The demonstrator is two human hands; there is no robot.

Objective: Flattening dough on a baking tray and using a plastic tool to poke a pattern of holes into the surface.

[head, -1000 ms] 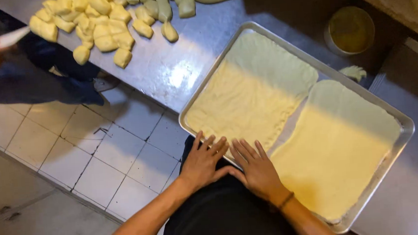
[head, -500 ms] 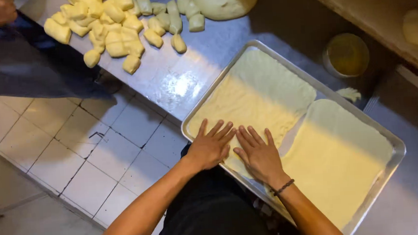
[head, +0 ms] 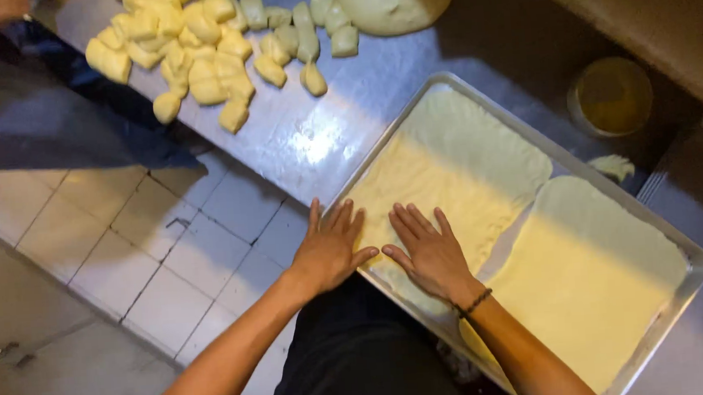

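Right now I have my left hand [head: 331, 252] and right hand [head: 430, 254] spread flat, palms down, on the dough sheet [head: 441, 187] in the metal tray [head: 695, 268]. To press it well, I'd judge even weight pushed toward 12 o'clock, fingers wide, avoiding the seam at 3 o'clock.

Cut dough pieces [head: 193, 60] — a dough ball [head: 394, 1] — yellow bowl [head: 611, 97].

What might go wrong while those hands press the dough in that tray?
The tray seems to overhang the steel table edge near the person, so pressing might tip it. The left hand sits at the dough sheet edge and may thin or tear it there.
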